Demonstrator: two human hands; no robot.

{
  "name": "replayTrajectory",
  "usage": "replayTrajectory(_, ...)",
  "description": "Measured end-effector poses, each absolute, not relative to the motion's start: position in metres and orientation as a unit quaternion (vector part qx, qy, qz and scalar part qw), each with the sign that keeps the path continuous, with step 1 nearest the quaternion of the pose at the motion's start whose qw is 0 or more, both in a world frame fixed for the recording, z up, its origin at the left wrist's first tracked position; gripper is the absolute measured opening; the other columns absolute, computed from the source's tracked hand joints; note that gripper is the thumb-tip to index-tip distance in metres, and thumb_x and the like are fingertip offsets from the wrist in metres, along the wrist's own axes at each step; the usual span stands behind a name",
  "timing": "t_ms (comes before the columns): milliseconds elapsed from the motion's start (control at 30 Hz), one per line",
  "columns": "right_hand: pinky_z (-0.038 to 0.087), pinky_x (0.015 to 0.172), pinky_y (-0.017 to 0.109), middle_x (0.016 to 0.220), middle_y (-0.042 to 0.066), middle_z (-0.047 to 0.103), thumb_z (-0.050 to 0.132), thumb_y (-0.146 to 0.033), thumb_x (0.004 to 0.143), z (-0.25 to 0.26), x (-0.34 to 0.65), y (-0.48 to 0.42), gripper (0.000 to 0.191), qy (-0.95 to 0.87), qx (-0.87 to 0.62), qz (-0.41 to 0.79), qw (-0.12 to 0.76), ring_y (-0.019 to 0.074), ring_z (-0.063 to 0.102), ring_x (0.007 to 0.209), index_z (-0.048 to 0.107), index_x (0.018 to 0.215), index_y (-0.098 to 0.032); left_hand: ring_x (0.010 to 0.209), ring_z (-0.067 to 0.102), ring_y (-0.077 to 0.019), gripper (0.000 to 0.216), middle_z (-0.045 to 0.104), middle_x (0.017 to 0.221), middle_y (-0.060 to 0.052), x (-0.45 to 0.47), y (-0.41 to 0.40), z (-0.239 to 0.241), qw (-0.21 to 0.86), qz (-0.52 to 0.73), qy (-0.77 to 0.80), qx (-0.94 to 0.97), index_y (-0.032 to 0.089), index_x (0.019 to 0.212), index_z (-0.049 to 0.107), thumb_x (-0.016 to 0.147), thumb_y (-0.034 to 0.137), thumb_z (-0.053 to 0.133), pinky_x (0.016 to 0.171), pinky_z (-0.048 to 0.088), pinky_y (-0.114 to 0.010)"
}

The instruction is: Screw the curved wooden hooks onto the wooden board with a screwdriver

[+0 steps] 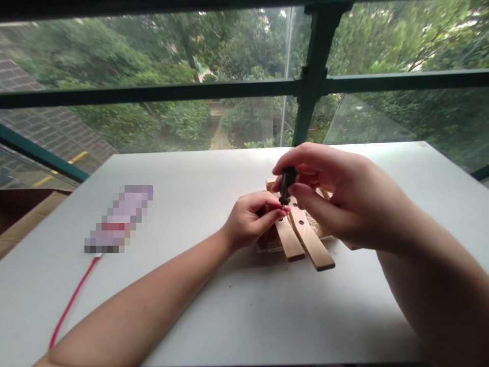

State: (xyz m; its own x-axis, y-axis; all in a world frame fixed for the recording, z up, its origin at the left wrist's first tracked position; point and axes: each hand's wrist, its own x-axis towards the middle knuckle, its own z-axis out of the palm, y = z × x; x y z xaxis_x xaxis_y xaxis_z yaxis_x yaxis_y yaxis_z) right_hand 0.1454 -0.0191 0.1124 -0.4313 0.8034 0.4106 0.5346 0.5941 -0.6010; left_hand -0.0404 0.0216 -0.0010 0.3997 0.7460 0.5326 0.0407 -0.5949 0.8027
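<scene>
My right hand (pixel 344 199) grips a short black-handled screwdriver (pixel 289 179) from above, its shaft pointing down. The thumb and fingers of my left hand (pixel 252 216) are pinched together right at the screwdriver's lower end; whatever lies between those fingertips is too small to make out. Beneath both hands is a wooden piece with flat light slats. A left slat (pixel 291 243) and a right slat (pixel 315 244) stick out toward me, with dark screw heads (pixel 301 223) showing in them. My hands hide much of the piece's far and right parts.
On the left of the white table (pixel 198 306) lies a blurred-out flat object (pixel 124 214), with a red cable (pixel 72 303) running from it toward me. A cardboard box (pixel 30 214) stands beyond the left edge. Green-framed windows (pixel 313 66) rise behind the table.
</scene>
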Motion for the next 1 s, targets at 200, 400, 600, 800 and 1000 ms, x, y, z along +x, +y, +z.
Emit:
replayTrajectory(200, 0.046, 0.061, 0.025, 0.085, -0.002, 0.067, 0.061, -0.019, 0.082, 0.110, 0.143, -0.017, 0.015, -0.810, -0.431, 0.168, 0.360, 0.0107, 0.061, 0.068, 0.063, 0.097, -0.022, 0.069, 0.063, -0.0127, 0.014, 0.071, 0.079, -0.006, -0.042, 0.023, -0.003, 0.344, 0.468, 0.257, 0.773, 0.014, 0.081, 0.071, 0.087, 0.026, 0.065, 0.063, 0.048, -0.023)
replayTrajectory(400, 0.042, 0.059, 0.026, 0.078, -0.003, 0.063, 0.062, -0.018, 0.082, 0.108, 0.138, -0.016, 0.012, -0.808, -0.433, 0.163, 0.364, 0.0103, 0.056, 0.067, 0.061, 0.093, -0.021, 0.074, 0.064, -0.0161, 0.021, 0.070, 0.080, -0.007, -0.044, 0.022, -0.004, 0.355, 0.448, 0.263, 0.777, 0.014, 0.086, 0.071, 0.089, 0.033, 0.061, 0.064, 0.048, -0.025)
replayTrajectory(600, 0.041, 0.060, 0.026, 0.078, -0.003, 0.062, 0.062, -0.019, 0.082, 0.106, 0.138, -0.015, 0.011, -0.809, -0.425, 0.170, 0.370, 0.0101, 0.054, 0.067, 0.057, 0.092, -0.021, 0.068, 0.059, -0.0137, 0.020, 0.067, 0.078, -0.005, -0.047, 0.023, -0.011, 0.375, 0.452, 0.276, 0.761, 0.014, 0.089, 0.067, 0.086, 0.034, 0.065, 0.062, 0.046, -0.024)
replayTrajectory(800, 0.040, 0.060, 0.025, 0.078, -0.003, 0.060, 0.064, -0.025, 0.082, 0.103, 0.138, -0.013, 0.013, -0.812, -0.413, 0.162, 0.380, 0.0096, 0.053, 0.066, 0.054, 0.088, -0.020, 0.059, 0.052, -0.0111, 0.019, 0.062, 0.064, -0.001, -0.048, 0.024, -0.013, 0.328, 0.442, 0.308, 0.776, 0.015, 0.077, 0.066, 0.083, 0.032, 0.069, 0.056, 0.044, -0.023)
replayTrajectory(1000, 0.044, 0.069, 0.024, 0.100, 0.001, 0.065, 0.050, -0.013, 0.087, 0.106, 0.143, -0.016, 0.036, -0.824, -0.374, 0.190, 0.381, 0.0096, 0.057, 0.077, 0.054, 0.121, -0.020, 0.060, 0.056, -0.0119, 0.019, 0.066, 0.070, -0.003, -0.046, 0.022, -0.005, 0.326, 0.437, 0.307, 0.780, 0.015, 0.082, 0.068, 0.087, 0.033, 0.065, 0.057, 0.045, -0.023)
